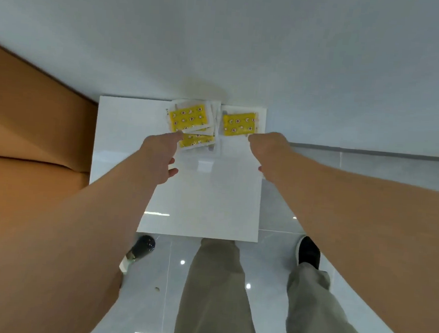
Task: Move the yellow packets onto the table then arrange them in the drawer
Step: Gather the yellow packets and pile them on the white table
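Several yellow packets in clear wrappers lie at the far edge of the white table [200, 196], against the wall. An overlapping pile of yellow packets [189, 118] sits left of centre, and a single yellow packet [238, 124] lies to its right. My left hand [161, 155] reaches forward with one finger stretched onto the near corner of the pile and its other fingers loosely curled. My right hand [266, 147] reaches to the near edge of the single packet, its fingertips touching it. No drawer is in view.
A brown surface [32, 130] borders the table on the left. The grey wall [222, 48] rises right behind the packets. On the tiled floor a dark object [141, 247] lies near the table's front left corner. My legs and a black shoe [308, 252] stand in front.
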A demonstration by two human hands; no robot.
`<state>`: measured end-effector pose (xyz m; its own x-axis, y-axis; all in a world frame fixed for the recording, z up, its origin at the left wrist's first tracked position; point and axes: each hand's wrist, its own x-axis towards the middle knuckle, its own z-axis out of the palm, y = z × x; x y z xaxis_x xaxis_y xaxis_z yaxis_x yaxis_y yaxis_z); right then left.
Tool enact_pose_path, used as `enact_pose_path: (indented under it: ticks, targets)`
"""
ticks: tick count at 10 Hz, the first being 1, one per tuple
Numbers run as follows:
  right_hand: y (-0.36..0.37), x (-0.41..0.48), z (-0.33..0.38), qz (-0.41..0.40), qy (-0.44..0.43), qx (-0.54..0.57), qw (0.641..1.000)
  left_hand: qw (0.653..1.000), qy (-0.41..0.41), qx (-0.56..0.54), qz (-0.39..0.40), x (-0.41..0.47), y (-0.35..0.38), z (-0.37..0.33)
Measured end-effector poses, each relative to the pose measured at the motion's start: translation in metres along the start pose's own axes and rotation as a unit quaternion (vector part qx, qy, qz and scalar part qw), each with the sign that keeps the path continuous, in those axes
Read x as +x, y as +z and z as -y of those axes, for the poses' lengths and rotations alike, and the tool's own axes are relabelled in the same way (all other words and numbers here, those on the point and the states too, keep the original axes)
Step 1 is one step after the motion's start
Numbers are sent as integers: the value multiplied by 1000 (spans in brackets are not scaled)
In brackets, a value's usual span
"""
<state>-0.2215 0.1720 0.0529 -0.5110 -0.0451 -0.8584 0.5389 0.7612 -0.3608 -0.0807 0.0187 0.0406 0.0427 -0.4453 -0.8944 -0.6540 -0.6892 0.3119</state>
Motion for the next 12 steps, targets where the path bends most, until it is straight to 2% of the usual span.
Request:
enact_pose_path:
  ticks: [1,2,3,4,5,8,10,11,12]
  targets:
    - [29,48,8,-52,-53,-36,997,996,37,77,-19,44,9,-9]
    - [49,54,12,-86,-50,-86,991,993,64,93,-39,73,14,-12]
    - [65,61,19,-128,-20,-27,991,988,110,102,-41,91,13,-13]
    - [77,71,15,-137,-50,-62,987,980,149,130,-21,98,12,-15]
    - [91,68,16,-95,-65,-6,993,975,171,142,-8,102,12,-16]
    - [94,63,17,-62,-11,119,991,969,194,152,7,100,17,-16]
    - [105,63,21,-18,-51,40,998,963,218,160,4,97,24,-15]
    - [105,62,19,-5,-60,33,998,978,177,77,76,93,23,-17]
    - [101,63,17,11,-44,80,996,984,121,53,122,84,19,-25]
